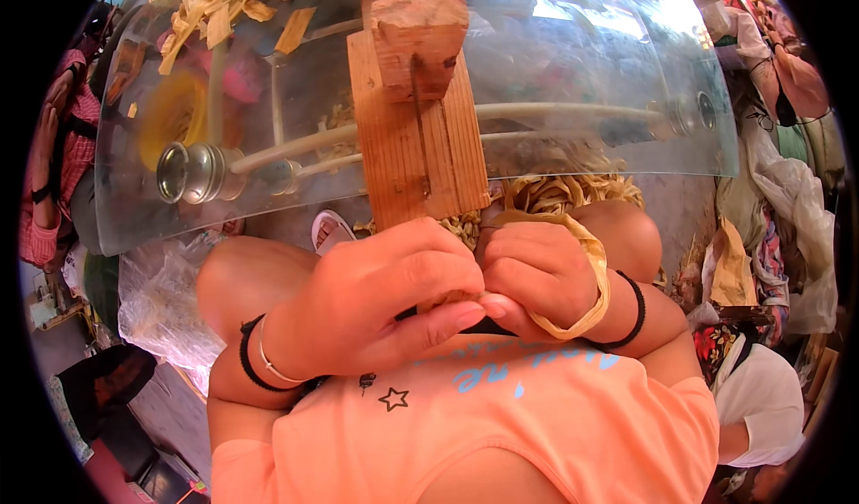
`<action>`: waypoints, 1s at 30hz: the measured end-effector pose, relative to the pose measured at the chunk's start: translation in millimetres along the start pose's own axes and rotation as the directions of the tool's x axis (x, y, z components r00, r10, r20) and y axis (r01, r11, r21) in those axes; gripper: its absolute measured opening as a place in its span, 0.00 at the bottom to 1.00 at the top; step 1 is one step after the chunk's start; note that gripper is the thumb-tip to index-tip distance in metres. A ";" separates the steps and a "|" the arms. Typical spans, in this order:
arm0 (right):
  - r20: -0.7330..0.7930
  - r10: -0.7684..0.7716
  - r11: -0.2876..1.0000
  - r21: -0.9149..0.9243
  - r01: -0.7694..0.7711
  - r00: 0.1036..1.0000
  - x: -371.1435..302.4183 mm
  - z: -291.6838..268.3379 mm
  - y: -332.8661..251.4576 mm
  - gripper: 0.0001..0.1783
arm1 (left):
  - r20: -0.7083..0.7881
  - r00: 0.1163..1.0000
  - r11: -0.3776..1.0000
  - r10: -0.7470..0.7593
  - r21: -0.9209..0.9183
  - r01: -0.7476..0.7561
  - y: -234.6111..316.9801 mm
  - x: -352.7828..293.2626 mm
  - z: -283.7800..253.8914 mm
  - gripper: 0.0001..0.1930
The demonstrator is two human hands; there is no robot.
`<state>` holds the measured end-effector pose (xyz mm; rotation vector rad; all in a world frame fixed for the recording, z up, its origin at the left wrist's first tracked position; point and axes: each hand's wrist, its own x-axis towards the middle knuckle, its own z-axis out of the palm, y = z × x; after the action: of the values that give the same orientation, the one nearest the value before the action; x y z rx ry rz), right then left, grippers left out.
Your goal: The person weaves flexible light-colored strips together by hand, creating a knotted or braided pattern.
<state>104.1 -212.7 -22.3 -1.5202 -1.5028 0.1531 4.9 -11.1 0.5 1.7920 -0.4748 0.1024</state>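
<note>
In front of my chest my two hands meet, fingertips touching. My left hand [385,294] is closed, its thumb and fingers pinched around a small brownish bit that is mostly hidden. My right hand [541,276] is closed too. It grips a flat, pale yellow strip [598,276] of dried plant fibre, which loops around the outside of the hand toward the wrist. Just beyond my hands stands a wooden board [380,160] with an upright wooden block [419,34] on it and a thin metal rod. Behind my knuckles lies a twisted or braided length of the same fibre [463,227].
A glass table [573,84] on metal fittings spreads out ahead. Loose strips [219,3] lie at its far left, and a bundle of strips [568,193] rests by my right knee. Clear plastic sheeting [165,298] is at left. Other people sit on both sides, one in a checked sleeve [82,128].
</note>
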 end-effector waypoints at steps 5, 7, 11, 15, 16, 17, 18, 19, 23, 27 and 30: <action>0.029 0.026 0.995 0.092 -0.029 0.999 -1.8 -1.8 -2.3 0.12 | 0.188 0.940 0.882 -0.284 -0.334 0.333 -3.8 -5.8 -7.9 0.11; 0.039 -0.007 0.994 0.110 0.002 0.999 -0.6 -2.2 -2.5 0.12 | 0.232 0.915 0.788 -0.331 -0.465 0.403 -4.8 -10.5 -5.1 0.11; 0.077 -0.075 0.997 0.002 0.075 0.994 3.3 -6.5 -1.1 0.13 | 0.289 0.839 0.596 -0.461 -0.600 0.534 1.0 -9.8 -3.1 0.10; 0.050 -0.098 0.992 0.090 0.094 0.994 3.0 -9.7 -3.7 0.13 | 0.197 0.874 0.550 -0.443 -0.710 0.439 1.5 -14.2 5.2 0.09; 0.030 -0.043 0.991 0.126 0.038 0.999 2.3 -10.3 -6.0 0.12 | 0.094 0.905 0.584 -0.414 -0.735 0.344 0.7 -14.7 10.6 0.09; 0.012 0.013 0.987 0.163 -0.015 1.000 0.8 -11.0 -9.2 0.12 | -0.012 0.924 0.616 -0.382 -0.749 0.245 0.4 -15.4 13.5 0.09; -0.007 0.069 0.979 0.195 -0.066 0.998 -0.4 -13.7 -11.7 0.12 | -0.052 0.884 0.614 -0.465 -0.738 0.279 3.1 -14.9 6.1 0.11; -0.012 0.129 0.974 0.187 -0.125 0.992 -1.9 -16.5 -12.5 0.11 | -0.061 0.888 0.622 -0.457 -0.736 0.270 -1.4 -15.1 -2.5 0.11; -0.022 0.301 0.885 0.379 -0.271 0.953 -2.7 -2.4 -13.5 0.15 | -0.249 0.939 0.824 -0.238 -0.563 0.060 -13.3 -17.0 -6.6 0.11; 0.583 0.216 0.661 0.503 -0.557 0.783 -5.5 -9.9 -4.0 0.22 | -0.277 0.947 0.802 -0.161 -0.596 -0.038 0.3 -13.3 3.4 0.20; 0.807 0.080 0.651 0.402 -0.644 0.585 -0.9 -20.7 -7.3 0.27 | -0.167 0.942 0.739 -0.293 -0.665 0.112 12.4 -16.1 2.1 0.36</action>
<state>112.5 -225.7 -6.7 -1.1655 -1.3790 1.6128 -14.7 -11.3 6.2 1.1021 -0.0862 0.0129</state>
